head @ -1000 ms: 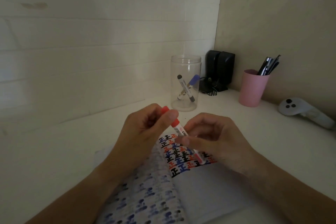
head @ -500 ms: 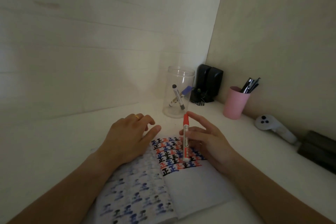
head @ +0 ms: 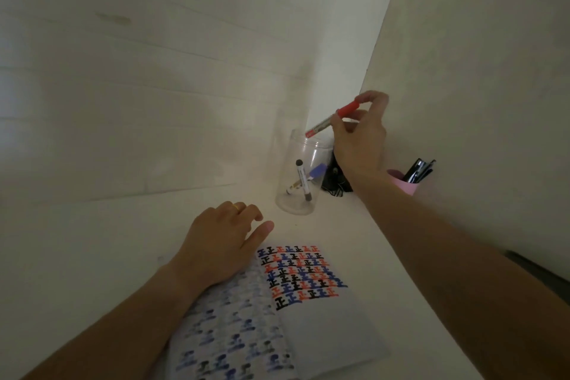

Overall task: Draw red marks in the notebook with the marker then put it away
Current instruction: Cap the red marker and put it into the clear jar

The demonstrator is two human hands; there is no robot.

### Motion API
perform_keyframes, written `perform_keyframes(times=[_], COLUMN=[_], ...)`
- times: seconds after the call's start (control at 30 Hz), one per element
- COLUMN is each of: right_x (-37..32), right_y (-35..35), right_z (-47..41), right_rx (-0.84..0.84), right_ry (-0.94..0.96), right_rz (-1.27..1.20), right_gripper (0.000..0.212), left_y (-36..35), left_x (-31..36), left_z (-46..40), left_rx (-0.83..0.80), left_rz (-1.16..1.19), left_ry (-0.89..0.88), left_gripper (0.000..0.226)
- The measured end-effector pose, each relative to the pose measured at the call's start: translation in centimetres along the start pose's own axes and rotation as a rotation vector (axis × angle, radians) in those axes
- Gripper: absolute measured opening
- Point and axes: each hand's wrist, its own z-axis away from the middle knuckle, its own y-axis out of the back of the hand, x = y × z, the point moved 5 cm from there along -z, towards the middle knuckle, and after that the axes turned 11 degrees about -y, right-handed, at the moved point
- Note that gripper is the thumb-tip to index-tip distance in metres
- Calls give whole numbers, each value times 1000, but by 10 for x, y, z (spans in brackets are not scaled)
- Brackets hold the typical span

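My right hand [head: 359,136] holds the capped red marker [head: 331,119] by its cap end, tilted, with its lower tip just above the rim of the clear plastic jar [head: 287,194]. Two markers, one black-capped and one blue-capped, lie crossed inside the jar. The open notebook [head: 324,327] lies on the white desk in front of me, its right page filled at the top with rows of red, blue and black marks. My left hand [head: 220,245] rests flat on the top edge of the left page, fingers loosely spread, holding nothing.
A pink cup [head: 404,185] with dark pens stands right of the jar, by the side wall. A black object [head: 334,182] with cables sits behind the jar, partly hidden by my right wrist. A dark flat object [head: 543,274] lies at the desk's right edge.
My right hand lifted the red marker from over the notebook up and back to above the jar's mouth. My left hand stayed on the notebook. The view tilted upward.
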Motion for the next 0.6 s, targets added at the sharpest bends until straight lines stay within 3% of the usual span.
perform_keyframes(times=[0.2, 0.4, 0.6], right_x=[27, 43, 43], right_y=[-25, -43, -41], right_z=[-6, -12, -9], right_rx=[-14, -19, -32], right_ry=[23, 1, -20], right_rz=[256, 398, 462], right_gripper=[34, 9, 18], left_y=[0, -2, -3], left_x=[1, 1, 1], left_z=[-1, -1, -1], left_rx=[28, 35, 34], left_rz=[-11, -21, -20], left_ry=[-17, -38, -49], left_gripper=[46, 46, 47])
